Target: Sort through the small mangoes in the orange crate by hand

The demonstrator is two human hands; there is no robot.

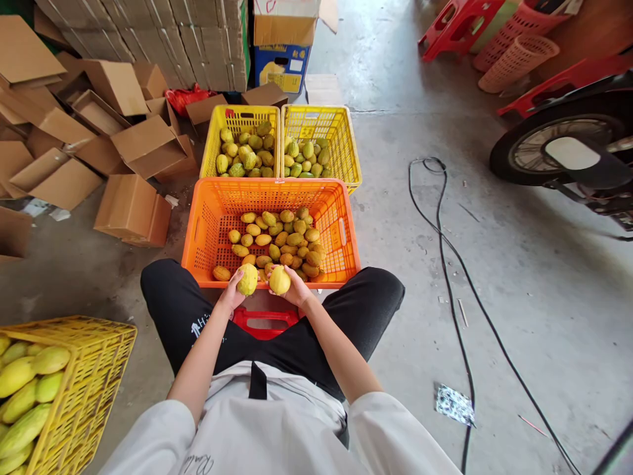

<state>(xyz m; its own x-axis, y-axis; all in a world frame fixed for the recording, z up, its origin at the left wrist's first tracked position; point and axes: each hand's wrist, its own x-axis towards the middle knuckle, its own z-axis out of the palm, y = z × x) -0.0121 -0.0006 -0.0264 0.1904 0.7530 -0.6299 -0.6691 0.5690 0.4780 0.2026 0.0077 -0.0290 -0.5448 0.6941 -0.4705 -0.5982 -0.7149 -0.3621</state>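
Observation:
I sit on a red stool (264,323) facing an orange crate (210,224) with several yellow-brown mangoes in it. My left hand (232,293) holds one yellow mango (248,279) at the crate's near rim. My right hand (297,289) holds a second yellow mango (279,280) right beside the first. Both fruits are close together, just above the crate's front edge.
Two yellow crates (232,119) (341,138) of greener mangoes stand behind the orange one. Another yellow crate (89,389) of large mangoes is at my left. Cardboard boxes (133,208) litter the left floor. A black cable (455,277) and a motorbike wheel (564,148) lie right.

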